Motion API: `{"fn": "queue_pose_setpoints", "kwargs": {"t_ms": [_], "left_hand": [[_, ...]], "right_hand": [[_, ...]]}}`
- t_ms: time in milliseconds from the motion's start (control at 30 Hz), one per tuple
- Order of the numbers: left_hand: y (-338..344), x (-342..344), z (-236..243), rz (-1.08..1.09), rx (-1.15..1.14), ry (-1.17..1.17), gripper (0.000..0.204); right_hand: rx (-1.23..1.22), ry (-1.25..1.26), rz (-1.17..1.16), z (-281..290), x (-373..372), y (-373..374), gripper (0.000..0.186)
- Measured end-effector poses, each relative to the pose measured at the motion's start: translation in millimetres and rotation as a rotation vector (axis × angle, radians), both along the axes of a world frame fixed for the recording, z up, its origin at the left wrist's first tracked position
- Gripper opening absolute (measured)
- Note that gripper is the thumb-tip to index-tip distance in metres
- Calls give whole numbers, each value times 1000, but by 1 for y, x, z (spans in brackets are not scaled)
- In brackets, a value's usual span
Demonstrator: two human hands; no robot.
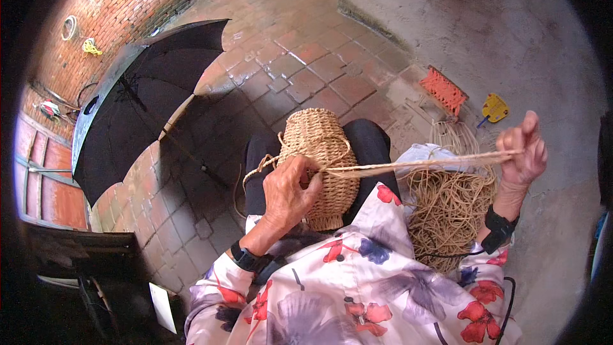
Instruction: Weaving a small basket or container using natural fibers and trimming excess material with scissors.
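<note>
A woven straw-coloured basket (pixel 319 134) lies in my lap between my knees, its rounded body narrowing toward both ends. My left hand (pixel 292 185) is closed at the basket's side, its fingers pinching a twisted straw cord (pixel 408 166) against the weave. From there the cord runs taut to the right. Out beside my right knee, my right hand (pixel 523 150) is raised and shut on the cord's other end, with loose strands next to it. A thicker cord loop (pixel 258 169) sticks out from the basket's left side.
A heap of loose straw cord (pixel 453 211) lies at my right, with a pale cloth (pixel 424 154) behind it. Farther off are an orange plastic piece (pixel 442 91) and a yellow object (pixel 495 108). An opened black umbrella (pixel 172 64) stands on the left; a grey wall (pixel 472 13) rises right.
</note>
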State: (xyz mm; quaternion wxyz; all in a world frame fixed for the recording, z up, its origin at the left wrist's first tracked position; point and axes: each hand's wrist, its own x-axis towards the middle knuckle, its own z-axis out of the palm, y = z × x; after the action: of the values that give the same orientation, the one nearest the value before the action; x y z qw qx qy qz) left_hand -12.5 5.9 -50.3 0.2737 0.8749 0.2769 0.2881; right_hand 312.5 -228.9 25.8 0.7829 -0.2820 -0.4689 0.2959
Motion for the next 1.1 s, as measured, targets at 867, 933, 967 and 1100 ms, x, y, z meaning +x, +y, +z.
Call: {"fn": "queue_pose_setpoints", "kwargs": {"t_ms": [867, 933, 967, 1100], "left_hand": [[3, 2, 30, -474, 342, 177, 28], [4, 3, 34, -493, 320, 223, 26], [5, 4, 36, -523, 303, 268, 24], [8, 3, 44, -622, 264, 348, 20]], "right_hand": [[-836, -102, 139, -100, -127, 169, 23], [-645, -5, 185, -99, -131, 167, 24], [-559, 53, 193, -99, -132, 165, 24], [-443, 292, 296, -96, -140, 168, 28]]}}
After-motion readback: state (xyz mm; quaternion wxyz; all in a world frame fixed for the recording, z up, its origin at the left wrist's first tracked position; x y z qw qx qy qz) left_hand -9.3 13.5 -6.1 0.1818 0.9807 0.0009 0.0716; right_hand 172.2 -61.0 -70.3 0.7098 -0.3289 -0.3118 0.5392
